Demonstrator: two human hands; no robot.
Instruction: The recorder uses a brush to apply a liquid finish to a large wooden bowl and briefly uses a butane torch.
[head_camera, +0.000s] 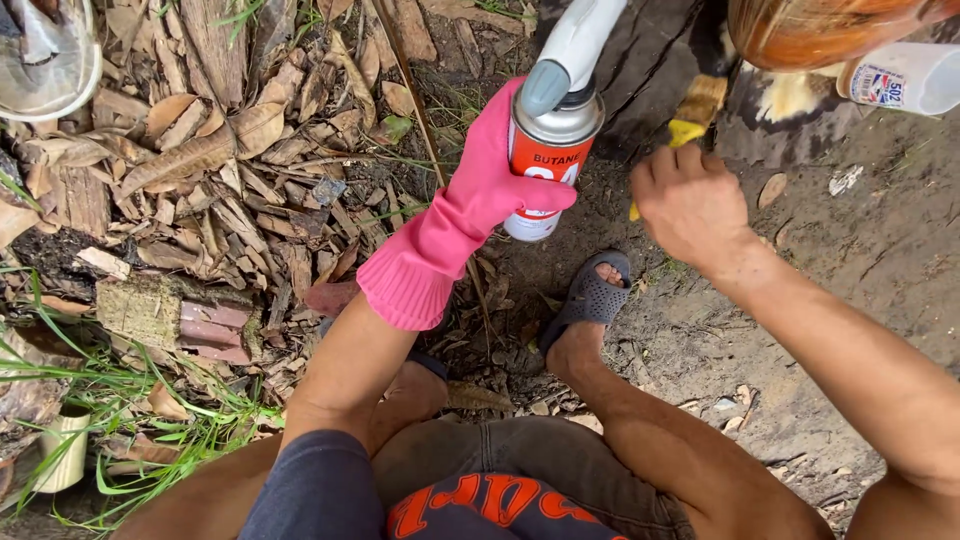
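Bare dirt and dry leaves (230, 150) underfoot. Left hand (490, 180), pink-gloved, grip closed round a gas can (545, 150) with torch head. Right hand (690, 205) fisted on what looks like a brush (695, 110).

Left hand (480, 190) in matt pink rubber glove, can (545, 165) of glossy painted metal with smooth grey plastic nozzle (570, 50), right hand (690, 205) bare on brush (690, 120) with yellow handle, glossy brown-orange surface (820, 30) at 1 o'clock, dry rough leaves (230, 170) at 10 o'clock

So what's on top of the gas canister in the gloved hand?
A grey-and-white torch head sits on the gas canister, which the left hand grips. Its nozzle end runs out of frame, so any flame is unseen.
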